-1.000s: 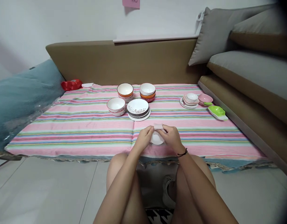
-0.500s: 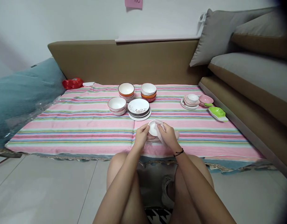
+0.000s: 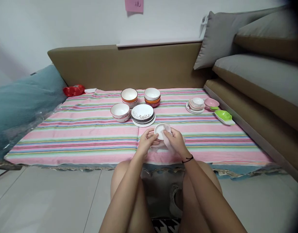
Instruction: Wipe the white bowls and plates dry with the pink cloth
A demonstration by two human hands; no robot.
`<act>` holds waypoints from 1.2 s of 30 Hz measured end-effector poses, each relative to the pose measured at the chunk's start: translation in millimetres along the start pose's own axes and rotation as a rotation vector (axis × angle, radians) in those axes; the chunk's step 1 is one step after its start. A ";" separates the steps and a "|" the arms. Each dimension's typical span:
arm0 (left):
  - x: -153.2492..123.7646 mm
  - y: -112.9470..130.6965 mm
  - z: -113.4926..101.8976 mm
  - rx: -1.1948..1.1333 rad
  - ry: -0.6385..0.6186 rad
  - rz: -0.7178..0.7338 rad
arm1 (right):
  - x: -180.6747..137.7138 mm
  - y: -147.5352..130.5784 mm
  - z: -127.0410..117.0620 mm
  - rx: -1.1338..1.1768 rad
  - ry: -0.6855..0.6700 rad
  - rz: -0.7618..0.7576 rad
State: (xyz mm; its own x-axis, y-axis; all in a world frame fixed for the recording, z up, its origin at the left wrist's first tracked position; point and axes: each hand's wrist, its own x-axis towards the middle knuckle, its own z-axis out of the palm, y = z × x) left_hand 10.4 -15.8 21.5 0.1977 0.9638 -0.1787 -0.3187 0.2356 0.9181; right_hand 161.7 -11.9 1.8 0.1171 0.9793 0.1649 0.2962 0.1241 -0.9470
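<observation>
My left hand [image 3: 148, 141] grips the near left rim of a small white dish [image 3: 160, 130], tilted with its inside facing up and toward me. My right hand [image 3: 176, 141] is closed on a pale pink cloth [image 3: 168, 146] and presses it against the dish's right side. Both hands hover just above the front middle of the pink striped cloth [image 3: 90, 136]. A black band circles my right wrist.
Behind the hands stand a stack of patterned plates [image 3: 142, 114], a white bowl [image 3: 120, 111] and two bowl stacks [image 3: 129, 96] [image 3: 152, 96]. Small saucers [image 3: 196, 105], a pink dish [image 3: 211, 103] and a green dish [image 3: 225, 116] lie right. Sofa cushions rise beyond; my knees are below.
The dish was turned from bottom-up to inside-up and raised a little away from me. The cloth went from the dish's far edge to its right side under my right hand.
</observation>
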 end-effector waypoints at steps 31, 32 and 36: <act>7.6 -14.3 5.8 -0.412 -0.030 -0.073 | -0.7 0.7 2.2 -0.059 0.011 0.050; 7.9 -14.3 5.1 -0.389 -0.030 -0.078 | -0.5 -0.7 0.4 -0.069 0.006 0.044; 9.2 -14.3 2.2 -0.297 -0.028 -0.083 | 0.7 -4.5 -7.1 -0.090 -0.019 0.015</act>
State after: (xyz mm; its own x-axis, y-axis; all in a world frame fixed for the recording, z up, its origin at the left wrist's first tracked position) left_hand 18.8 -10.5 7.5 0.2587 0.9370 -0.2347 -0.5563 0.3432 0.7568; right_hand 167.2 -12.9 8.1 0.1041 0.9840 0.1443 0.3783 0.0950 -0.9208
